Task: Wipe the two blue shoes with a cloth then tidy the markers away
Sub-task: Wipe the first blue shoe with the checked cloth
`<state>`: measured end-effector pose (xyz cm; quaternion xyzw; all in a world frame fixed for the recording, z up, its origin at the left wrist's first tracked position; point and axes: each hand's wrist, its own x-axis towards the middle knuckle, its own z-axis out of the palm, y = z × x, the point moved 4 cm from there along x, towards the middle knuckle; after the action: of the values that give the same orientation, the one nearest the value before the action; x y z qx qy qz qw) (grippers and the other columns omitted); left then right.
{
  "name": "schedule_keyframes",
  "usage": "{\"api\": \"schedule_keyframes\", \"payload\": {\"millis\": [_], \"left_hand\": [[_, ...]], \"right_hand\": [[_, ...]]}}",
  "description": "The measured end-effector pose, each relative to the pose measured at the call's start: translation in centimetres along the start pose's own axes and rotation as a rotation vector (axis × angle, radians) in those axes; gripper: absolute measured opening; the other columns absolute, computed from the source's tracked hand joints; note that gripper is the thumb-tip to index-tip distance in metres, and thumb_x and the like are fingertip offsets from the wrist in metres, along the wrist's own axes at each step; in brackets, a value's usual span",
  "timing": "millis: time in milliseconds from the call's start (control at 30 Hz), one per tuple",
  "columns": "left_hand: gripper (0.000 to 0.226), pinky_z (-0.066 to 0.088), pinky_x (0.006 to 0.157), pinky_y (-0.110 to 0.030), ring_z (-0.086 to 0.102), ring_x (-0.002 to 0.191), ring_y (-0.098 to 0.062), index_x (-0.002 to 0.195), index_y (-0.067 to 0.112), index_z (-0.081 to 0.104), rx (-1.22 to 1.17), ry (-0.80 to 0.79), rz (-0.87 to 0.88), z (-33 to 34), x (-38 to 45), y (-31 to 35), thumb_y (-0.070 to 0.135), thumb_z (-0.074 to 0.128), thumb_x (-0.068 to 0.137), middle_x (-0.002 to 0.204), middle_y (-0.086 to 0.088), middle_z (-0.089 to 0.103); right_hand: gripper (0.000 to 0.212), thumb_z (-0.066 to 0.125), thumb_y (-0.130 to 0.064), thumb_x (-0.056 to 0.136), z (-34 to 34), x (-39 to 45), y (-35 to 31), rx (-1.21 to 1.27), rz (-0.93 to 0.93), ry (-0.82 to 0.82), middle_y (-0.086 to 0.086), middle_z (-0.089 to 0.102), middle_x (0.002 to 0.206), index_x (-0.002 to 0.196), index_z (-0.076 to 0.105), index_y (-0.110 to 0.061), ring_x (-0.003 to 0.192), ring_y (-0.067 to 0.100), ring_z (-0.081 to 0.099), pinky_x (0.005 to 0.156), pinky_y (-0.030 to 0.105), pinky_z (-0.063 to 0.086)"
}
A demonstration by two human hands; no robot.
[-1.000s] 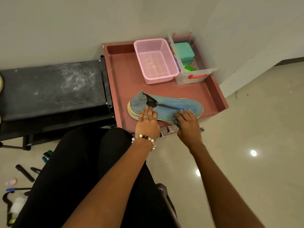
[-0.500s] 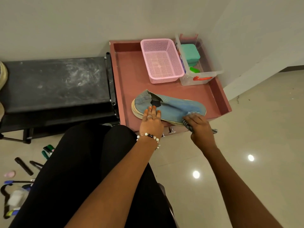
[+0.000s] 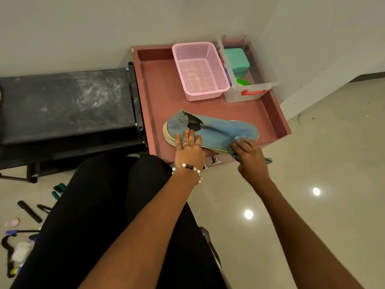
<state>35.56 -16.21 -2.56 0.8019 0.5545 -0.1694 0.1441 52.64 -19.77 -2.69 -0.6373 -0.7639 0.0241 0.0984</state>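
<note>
Pink tray (image 3: 158, 105), one blue shoe (image 3: 216, 132), one basket (image 3: 200, 69)

Blue shoe (image 3: 218, 133): matt knit fabric upper, pale woven-looking rope sole edge. Under it, pink tray (image 3: 158, 97): smooth matt painted surface. Behind the shoe, pink basket (image 3: 201, 69): perforated plastic mesh; clear box (image 3: 248, 90) beside it: glossy transparent plastic. Left of the tray, black bench (image 3: 62, 101): scuffed, dusty matt top. Floor (image 3: 323, 205): glossy polished tile, reflecting lights.

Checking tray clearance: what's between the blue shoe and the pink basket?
Head view: only bare tray floor lies between the blue shoe and pink basket.
</note>
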Motion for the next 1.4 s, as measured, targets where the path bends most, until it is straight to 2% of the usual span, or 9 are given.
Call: {"api": "schedule_keyframes", "payload": {"millis": [100,267,433,633,733,833,933,1200,1400], "left_hand": [[0.055,-0.005,0.118,-0.047,-0.005,0.146,-0.034,0.151,0.004,0.0,-0.022,0.005,0.002,-0.2,0.2,0.0,0.012,0.02,0.1,0.158,-0.02,-0.006],[0.056,-0.003,0.119,-0.044,-0.004,0.147,-0.033,0.152,0.006,0.003,-0.045,0.013,0.007,0.1,0.5,-0.1,0.02,0.025,0.102,0.159,-0.018,-0.003],[0.061,-0.002,0.119,-0.045,-0.007,0.147,-0.03,0.152,0.008,-0.001,-0.017,-0.017,0.051,0.0,0.0,-0.4,0.024,0.03,0.102,0.159,-0.016,-0.008],[0.058,-0.001,0.118,-0.045,-0.011,0.146,-0.033,0.152,0.005,-0.003,-0.047,-0.004,0.051,0.4,0.0,-0.3,0.005,0.023,0.099,0.158,-0.019,-0.012],[0.058,0.0,0.118,-0.045,-0.009,0.146,-0.034,0.151,0.004,0.001,-0.064,0.003,0.059,0.2,0.1,-0.3,0.003,0.025,0.099,0.158,-0.02,-0.01],[0.058,0.0,0.118,-0.045,-0.009,0.146,-0.034,0.151,0.004,0.002,-0.078,-0.016,0.056,0.2,0.2,-0.2,0.004,0.027,0.099,0.158,-0.02,-0.01],[0.057,0.001,0.118,-0.045,-0.008,0.146,-0.033,0.152,0.005,0.004,-0.07,-0.026,0.058,0.0,0.2,-0.3,0.013,0.029,0.102,0.158,-0.019,-0.009],[0.058,0.001,0.119,-0.043,-0.009,0.146,-0.032,0.152,0.005,0.0,-0.047,-0.009,0.055,0.3,-0.1,-0.3,0.005,0.026,0.1,0.158,-0.018,-0.012],[0.059,0.003,0.119,-0.043,-0.007,0.147,-0.032,0.152,0.005,0.003,-0.051,0.003,0.07,0.1,0.1,-0.5,0.002,0.028,0.099,0.159,-0.017,-0.008]], "right_hand": [[0.041,0.037,-0.012,0.075,0.7,0.1,1.2,-0.079,0.144,-0.011,0.012,0.063,0.114,0.102,0.067,0.0,0.106,0.037,0.054,0.087,0.045,0.047],[0.022,0.06,0.005,0.065,3.2,3.2,-6.4,0.227,0.391,0.165,0.019,0.066,0.09,0.086,0.067,0.002,0.092,0.039,0.057,0.088,0.034,0.034],[0.039,0.058,0.005,0.066,2.6,2.8,-6.4,0.317,0.134,0.066,0.011,0.067,0.105,0.102,0.068,-0.003,0.101,0.031,0.056,0.095,0.022,0.029],[0.048,0.034,-0.007,0.075,0.0,-1.3,1.4,-0.102,-0.022,-0.03,0.011,0.063,0.119,0.111,0.066,-0.001,0.118,0.034,0.048,0.097,0.051,0.043],[0.041,0.042,-0.007,0.079,1.3,-1.3,0.8,-0.155,0.159,0.003,0.013,0.06,0.123,0.113,0.064,0.001,0.126,0.035,0.042,0.105,0.057,0.031],[0.036,0.058,0.005,0.072,3.0,-0.4,-3.3,0.1,0.418,0.13,0.02,0.059,0.121,0.107,0.062,0.006,0.126,0.041,0.044,0.108,0.049,0.032],[0.039,0.054,0.006,0.068,3.5,1.3,-6.9,0.356,0.483,0.176,0.019,0.061,0.119,0.105,0.064,0.002,0.125,0.037,0.046,0.111,0.041,0.031],[0.057,0.045,0.009,0.061,1.1,-0.3,-1.3,0.225,-0.103,-0.015,0.008,0.063,0.122,0.112,0.067,-0.004,0.118,0.03,0.051,0.108,0.029,0.032],[0.062,0.057,0.021,0.055,1.6,-1.4,3.5,0.016,-0.035,0.008,0.01,0.063,0.121,0.113,0.066,-0.001,0.121,0.037,0.051,0.093,0.053,0.046]]}}
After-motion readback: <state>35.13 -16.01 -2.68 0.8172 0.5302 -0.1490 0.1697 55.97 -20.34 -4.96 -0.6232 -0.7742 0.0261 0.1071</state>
